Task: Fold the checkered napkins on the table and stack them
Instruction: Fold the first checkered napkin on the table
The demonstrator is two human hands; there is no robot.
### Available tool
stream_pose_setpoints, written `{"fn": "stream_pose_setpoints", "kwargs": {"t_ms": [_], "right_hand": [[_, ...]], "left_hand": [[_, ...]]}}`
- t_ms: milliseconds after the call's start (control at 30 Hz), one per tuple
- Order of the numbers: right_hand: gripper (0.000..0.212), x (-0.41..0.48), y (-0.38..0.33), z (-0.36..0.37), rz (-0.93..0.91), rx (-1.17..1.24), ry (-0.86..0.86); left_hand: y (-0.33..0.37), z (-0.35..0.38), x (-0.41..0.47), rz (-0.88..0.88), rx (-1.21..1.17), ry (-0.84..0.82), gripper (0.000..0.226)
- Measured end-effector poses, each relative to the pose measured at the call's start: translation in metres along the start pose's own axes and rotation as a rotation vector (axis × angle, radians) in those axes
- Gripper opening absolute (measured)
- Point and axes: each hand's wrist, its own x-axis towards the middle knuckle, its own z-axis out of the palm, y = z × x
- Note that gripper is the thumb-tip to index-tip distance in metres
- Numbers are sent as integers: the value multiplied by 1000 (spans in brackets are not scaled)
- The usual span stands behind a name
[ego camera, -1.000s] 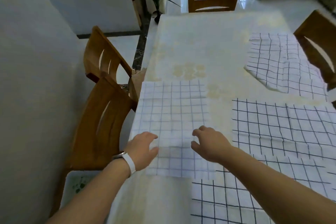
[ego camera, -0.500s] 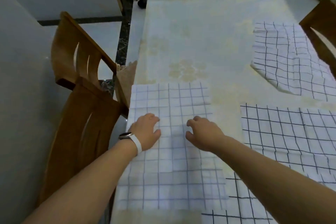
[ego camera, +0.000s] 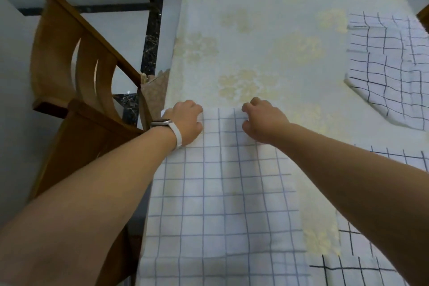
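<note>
A white napkin with pale blue checks (ego camera: 220, 193) lies flat at the table's near left edge. My left hand (ego camera: 185, 121), with a white wristband, grips its far left corner with curled fingers. My right hand (ego camera: 264, 121) has its fingers curled over the far edge near the right corner. A napkin with black checks (ego camera: 390, 72) lies rumpled at the far right. Another black-checked napkin (ego camera: 362, 269) shows at the bottom right, partly under my right forearm.
The table (ego camera: 267, 30) has a cream cloth with a faint floral pattern. Two wooden chairs (ego camera: 69, 53) stand close along its left side, and another chair back shows at the far end. A grey wall is at the left.
Both hands slid forward over the pale napkin from its near part to its far edge, and their fingers curled there. The view has tilted down and moved closer.
</note>
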Motion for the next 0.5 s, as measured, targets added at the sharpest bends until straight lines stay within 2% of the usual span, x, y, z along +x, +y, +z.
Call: {"fn": "stream_pose_setpoints", "kwargs": {"t_ms": [200, 500], "right_hand": [[50, 28, 9, 2, -26, -59, -43], [39, 43, 8, 9, -36, -21, -14]], "left_hand": [[-10, 0, 15, 2, 30, -27, 42], [-9, 5, 26, -54, -92, -5, 29]]}}
